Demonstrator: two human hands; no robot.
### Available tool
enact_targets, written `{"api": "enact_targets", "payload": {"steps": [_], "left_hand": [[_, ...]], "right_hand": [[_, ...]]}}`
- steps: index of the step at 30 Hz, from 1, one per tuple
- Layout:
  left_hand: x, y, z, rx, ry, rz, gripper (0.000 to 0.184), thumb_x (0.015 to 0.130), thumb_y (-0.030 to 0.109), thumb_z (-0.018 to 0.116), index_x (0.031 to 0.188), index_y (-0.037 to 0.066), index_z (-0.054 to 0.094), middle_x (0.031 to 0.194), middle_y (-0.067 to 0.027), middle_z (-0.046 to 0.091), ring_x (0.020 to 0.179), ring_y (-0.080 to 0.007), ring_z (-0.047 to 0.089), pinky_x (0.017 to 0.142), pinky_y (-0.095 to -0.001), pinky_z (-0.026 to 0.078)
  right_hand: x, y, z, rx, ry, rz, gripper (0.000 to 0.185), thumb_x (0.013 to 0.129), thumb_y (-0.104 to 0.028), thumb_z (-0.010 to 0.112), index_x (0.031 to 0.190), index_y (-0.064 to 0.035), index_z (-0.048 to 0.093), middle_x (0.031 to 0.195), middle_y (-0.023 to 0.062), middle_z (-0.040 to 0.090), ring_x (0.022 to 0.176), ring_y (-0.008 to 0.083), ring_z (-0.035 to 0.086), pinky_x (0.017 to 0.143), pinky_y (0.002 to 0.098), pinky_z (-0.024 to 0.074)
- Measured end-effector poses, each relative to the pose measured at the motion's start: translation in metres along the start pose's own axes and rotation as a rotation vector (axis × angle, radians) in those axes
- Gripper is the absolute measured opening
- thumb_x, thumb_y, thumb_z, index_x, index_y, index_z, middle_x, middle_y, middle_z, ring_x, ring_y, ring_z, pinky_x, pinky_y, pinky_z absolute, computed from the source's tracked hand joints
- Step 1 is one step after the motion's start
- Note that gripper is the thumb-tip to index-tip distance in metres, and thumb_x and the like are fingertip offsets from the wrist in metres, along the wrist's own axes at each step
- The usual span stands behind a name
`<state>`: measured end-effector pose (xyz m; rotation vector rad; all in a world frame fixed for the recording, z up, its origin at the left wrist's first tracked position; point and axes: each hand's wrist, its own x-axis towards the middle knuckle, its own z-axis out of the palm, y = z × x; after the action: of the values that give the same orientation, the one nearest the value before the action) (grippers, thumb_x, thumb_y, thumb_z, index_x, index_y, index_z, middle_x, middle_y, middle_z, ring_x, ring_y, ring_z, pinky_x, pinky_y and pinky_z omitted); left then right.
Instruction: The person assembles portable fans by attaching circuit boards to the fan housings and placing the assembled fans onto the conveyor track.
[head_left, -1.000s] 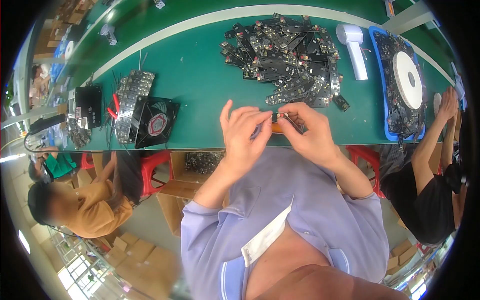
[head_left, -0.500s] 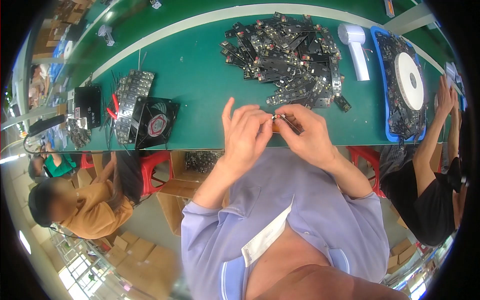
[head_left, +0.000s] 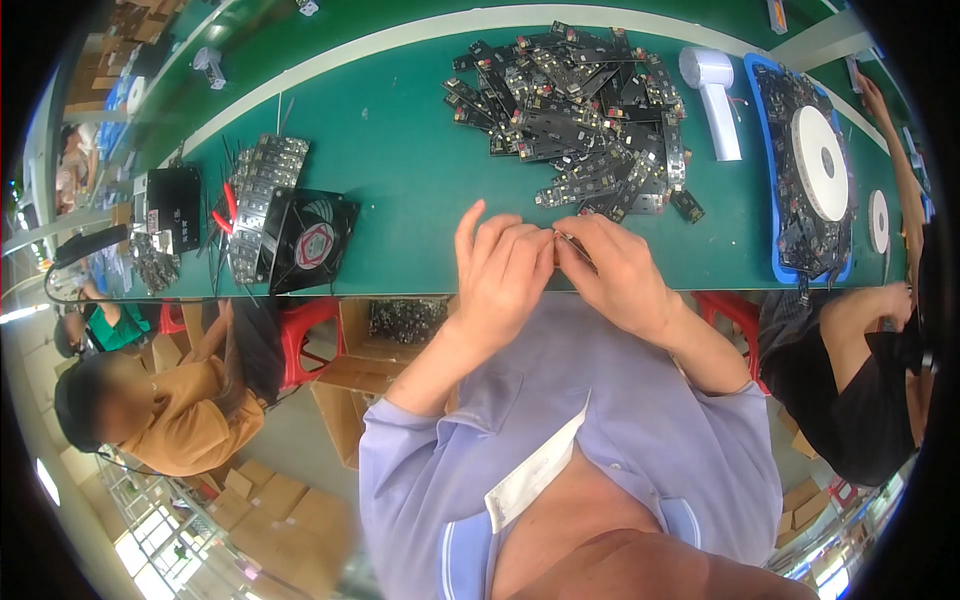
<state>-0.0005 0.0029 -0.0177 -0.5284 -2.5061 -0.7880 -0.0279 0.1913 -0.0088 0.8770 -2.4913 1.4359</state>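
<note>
My right hand [head_left: 618, 262] pinches a small dark circuit board [head_left: 580, 247] near the front edge of the bench; most of the board is hidden by the fingers. Against the board's left end, the thumb and index finger of my left hand [head_left: 502, 262] are closed, with the little finger raised. What lies right at those fingertips is too small to make out. Just beyond both hands rises a loose pile of black circuit boards [head_left: 575, 120] with small pale and red parts. One board [head_left: 687, 206] lies at the pile's right edge.
To the left stand a black fan [head_left: 312, 245], a row of boards [head_left: 268, 180], red-handled pliers [head_left: 231, 200] and a black box [head_left: 175, 210]. On the right are a white handheld fan [head_left: 712, 95] and a blue tray [head_left: 768, 200] of boards bearing a white reel [head_left: 818, 163]. People sit on both sides.
My fingertips have drawn closer together, covering the small coloured parts and orange piece that showed between them. At the right, the co-worker's hands have moved apart, uncovering a small white roll.
</note>
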Motion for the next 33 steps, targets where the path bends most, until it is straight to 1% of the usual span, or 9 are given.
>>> {"api": "enact_targets", "payload": {"steps": [3,5,11,15,18,20,27,30,33], "left_hand": [[0.0021,0.0016,-0.0023,0.005,-0.019,-0.018,0.022,0.085,0.000,0.082,0.105,0.007,0.074,0.100,-0.0020,0.075,0.104,-0.0243,0.069,0.117,-0.0525,0.039],[0.0043,0.0027,-0.0050,-0.004,-0.043,-0.039,0.021,0.086,0.001,0.082,0.105,0.007,0.075,0.100,-0.0015,0.076,0.104,-0.0234,0.068,0.117,-0.0519,0.039],[0.0046,0.0007,-0.0071,-0.074,-0.038,-0.083,0.022,0.085,0.001,0.084,0.104,0.008,0.076,0.100,-0.0023,0.076,0.103,-0.0246,0.068,0.119,-0.0540,0.038],[0.0036,-0.0020,-0.0044,-0.064,-0.023,-0.046,0.024,0.082,0.000,0.085,0.103,0.006,0.075,0.098,-0.0036,0.075,0.102,-0.0265,0.069,0.117,-0.0548,0.042],[0.0043,-0.0029,-0.0024,-0.042,-0.007,0.009,0.025,0.080,-0.002,0.085,0.102,0.005,0.074,0.096,-0.0050,0.074,0.102,-0.0281,0.069,0.113,-0.0542,0.047],[0.0046,-0.0036,-0.0014,-0.037,0.008,0.037,0.027,0.078,-0.003,0.085,0.102,0.004,0.074,0.095,-0.0060,0.073,0.101,-0.0291,0.069,0.110,-0.0535,0.049],[0.0063,-0.0021,-0.0027,-0.045,0.007,0.054,0.028,0.078,-0.003,0.084,0.103,0.003,0.073,0.095,-0.0075,0.072,0.101,-0.0299,0.068,0.106,-0.0543,0.051],[0.0069,-0.0022,-0.0025,-0.065,0.005,0.053,0.027,0.078,-0.004,0.084,0.103,0.003,0.073,0.095,-0.0076,0.072,0.101,-0.0299,0.068,0.106,-0.0542,0.052],[0.0038,-0.0028,-0.0032,-0.085,-0.005,0.050,0.027,0.078,-0.004,0.084,0.102,0.004,0.073,0.096,-0.0071,0.072,0.101,-0.0294,0.068,0.107,-0.0538,0.051]], "right_hand": [[-0.0011,-0.0015,0.0011,0.011,0.002,0.055,0.028,0.093,0.005,0.075,0.119,0.0018,0.066,0.094,0.0165,0.070,0.078,0.0318,0.071,0.066,0.0414,0.0576],[0.0001,-0.0047,0.0008,-0.001,0.011,0.057,0.026,0.093,0.004,0.075,0.117,0.0022,0.065,0.092,0.0164,0.068,0.078,0.0345,0.070,0.068,0.0441,0.0571],[-0.0002,-0.0042,0.0030,-0.012,0.027,0.039,0.026,0.093,0.003,0.075,0.116,0.0021,0.064,0.092,0.0164,0.066,0.078,0.0355,0.069,0.069,0.0451,0.0566],[0.0003,-0.0034,0.0022,-0.012,0.020,0.031,0.027,0.093,0.003,0.075,0.118,0.0023,0.064,0.095,0.0164,0.067,0.080,0.0351,0.069,0.071,0.0448,0.0581],[-0.0031,0.0005,0.0098,-0.173,0.075,-0.097,0.030,0.092,0.003,0.075,0.120,0.0032,0.064,0.097,0.0161,0.068,0.083,0.0345,0.070,0.074,0.0437,0.0599],[-0.0024,-0.0009,0.0097,-0.172,0.058,-0.100,0.031,0.092,0.004,0.075,0.121,0.0037,0.064,0.099,0.0161,0.068,0.085,0.0342,0.070,0.076,0.0434,0.0606],[0.0004,-0.0038,0.0021,-0.186,-0.024,-0.076,0.034,0.091,0.004,0.074,0.123,0.0050,0.063,0.101,0.0166,0.067,0.088,0.0348,0.070,0.077,0.0434,0.0604],[0.0002,-0.0018,0.0014,-0.165,-0.044,-0.084,0.035,0.089,0.008,0.075,0.122,0.0045,0.064,0.101,0.0195,0.068,0.086,0.0379,0.071,0.075,0.0452,0.0601],[0.0021,-0.0009,0.0006,-0.152,-0.072,-0.121,0.035,0.088,0.007,0.075,0.120,0.0034,0.064,0.100,0.0190,0.068,0.085,0.0375,0.070,0.073,0.0449,0.0593]]}}
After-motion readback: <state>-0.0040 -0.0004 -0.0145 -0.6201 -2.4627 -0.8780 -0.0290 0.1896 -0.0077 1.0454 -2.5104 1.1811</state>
